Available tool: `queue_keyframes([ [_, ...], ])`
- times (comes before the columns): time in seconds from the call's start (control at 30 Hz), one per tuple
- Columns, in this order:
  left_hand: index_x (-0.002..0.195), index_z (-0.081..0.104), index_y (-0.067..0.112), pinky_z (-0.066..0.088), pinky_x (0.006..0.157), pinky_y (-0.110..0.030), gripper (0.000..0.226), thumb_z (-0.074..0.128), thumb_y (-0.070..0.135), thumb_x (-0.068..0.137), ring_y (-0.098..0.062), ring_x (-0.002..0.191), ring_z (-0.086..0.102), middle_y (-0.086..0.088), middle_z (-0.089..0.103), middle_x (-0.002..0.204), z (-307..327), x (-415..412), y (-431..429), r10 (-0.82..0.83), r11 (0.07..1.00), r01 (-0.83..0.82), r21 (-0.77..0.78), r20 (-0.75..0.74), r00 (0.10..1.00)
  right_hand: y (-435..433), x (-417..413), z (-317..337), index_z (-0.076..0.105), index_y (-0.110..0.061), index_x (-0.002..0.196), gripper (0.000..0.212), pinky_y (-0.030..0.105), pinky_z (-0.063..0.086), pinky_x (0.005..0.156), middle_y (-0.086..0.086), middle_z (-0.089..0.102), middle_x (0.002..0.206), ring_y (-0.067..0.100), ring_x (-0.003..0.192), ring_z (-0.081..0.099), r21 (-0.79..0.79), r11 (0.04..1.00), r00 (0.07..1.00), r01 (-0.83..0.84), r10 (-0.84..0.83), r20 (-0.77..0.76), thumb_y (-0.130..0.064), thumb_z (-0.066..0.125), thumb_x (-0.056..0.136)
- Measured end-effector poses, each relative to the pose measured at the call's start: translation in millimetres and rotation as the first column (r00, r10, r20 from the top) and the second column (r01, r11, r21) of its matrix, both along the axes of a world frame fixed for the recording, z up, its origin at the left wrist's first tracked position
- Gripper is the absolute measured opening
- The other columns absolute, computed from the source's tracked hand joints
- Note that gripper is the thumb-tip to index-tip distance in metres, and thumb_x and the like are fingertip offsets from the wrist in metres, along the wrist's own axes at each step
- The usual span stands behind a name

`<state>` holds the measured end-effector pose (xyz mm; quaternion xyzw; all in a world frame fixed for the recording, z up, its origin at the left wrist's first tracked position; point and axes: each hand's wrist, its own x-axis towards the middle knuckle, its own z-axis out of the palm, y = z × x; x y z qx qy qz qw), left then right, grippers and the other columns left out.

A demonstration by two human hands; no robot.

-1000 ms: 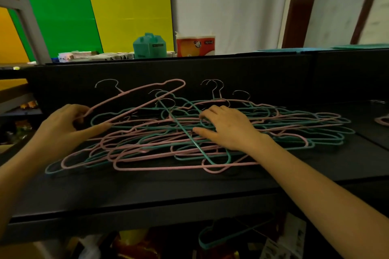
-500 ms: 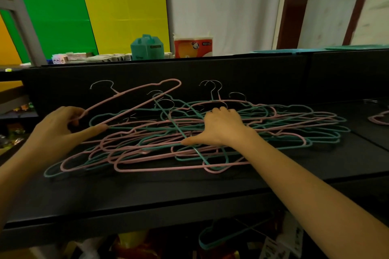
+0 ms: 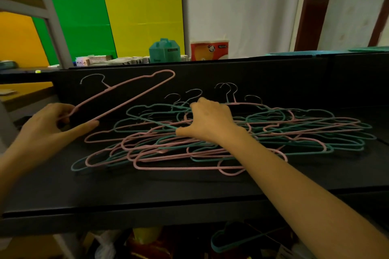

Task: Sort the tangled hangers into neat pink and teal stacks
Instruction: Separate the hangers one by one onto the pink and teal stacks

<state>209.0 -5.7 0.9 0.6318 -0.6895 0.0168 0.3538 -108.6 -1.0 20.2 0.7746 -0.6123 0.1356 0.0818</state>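
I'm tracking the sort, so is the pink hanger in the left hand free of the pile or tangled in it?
Free: the pink hanger is tilted up in the left hand, clear of the pile.

Bare black surface is seen in front of the hanger pile, and more at the left front. The back is blocked by a black wall. The middle and right are filled by tangled hangers.

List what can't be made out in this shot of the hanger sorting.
Head view only:
- Hangers under the right hand and forearm: covered, so whether it grips one is unclear.
- How many hangers are in the pile: too tangled to count.
- Teal hanger below the shelf: dark, partly hidden by the arm.
- Left hand holding the pink hanger: fingertips hidden.
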Motion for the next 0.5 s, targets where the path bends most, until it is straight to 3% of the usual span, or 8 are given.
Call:
queue_keyframes([
  [0.1, 0.117, 0.045, 0.026, 0.049, 0.071, -0.041, 0.070, 0.061, 0.066, 0.063, -0.020, 0.092, 0.052, -0.004, 0.052, 0.107, 5, -3, 2, 0.000, 1.000, 0.000, -0.010, 0.006, 1.000, 0, -7, 7, 0.050, -0.013, 0.127, 0.073, 0.037, 0.037, 0.077, 0.005, 0.051, 0.125, 0.026, 0.111, 0.051, -0.032, 0.999, 1.000, -0.022, 0.021, -0.006, -0.063, 0.058, 0.074],
  [0.23, 0.123, 0.047, 0.013, 0.047, 0.079, -0.043, 0.077, 0.063, 0.059, 0.064, -0.023, 0.096, 0.050, -0.003, 0.048, 0.105, 13, -35, 8, -0.049, 0.998, 0.048, -0.036, -0.013, 0.999, 13, -40, 19, 0.044, -0.019, 0.136, 0.076, 0.038, 0.042, 0.088, 0.001, 0.049, 0.134, 0.022, 0.121, 0.047, -0.079, 0.996, 0.999, -0.038, 0.040, 0.020, -0.062, 0.059, 0.074],
  [0.5, 0.119, 0.050, 0.009, 0.045, 0.081, -0.040, 0.058, 0.069, 0.038, 0.073, -0.025, 0.096, 0.050, -0.006, 0.048, 0.104, 28, -151, -1, -0.232, 0.971, 0.232, -0.056, -0.001, 0.973, 61, -169, 24, 0.041, -0.023, 0.139, 0.080, 0.035, 0.043, 0.095, -0.003, 0.049, 0.138, 0.016, 0.120, 0.049, -0.122, 0.986, 0.989, 0.114, -0.102, 0.104, -0.056, 0.067, 0.071],
])
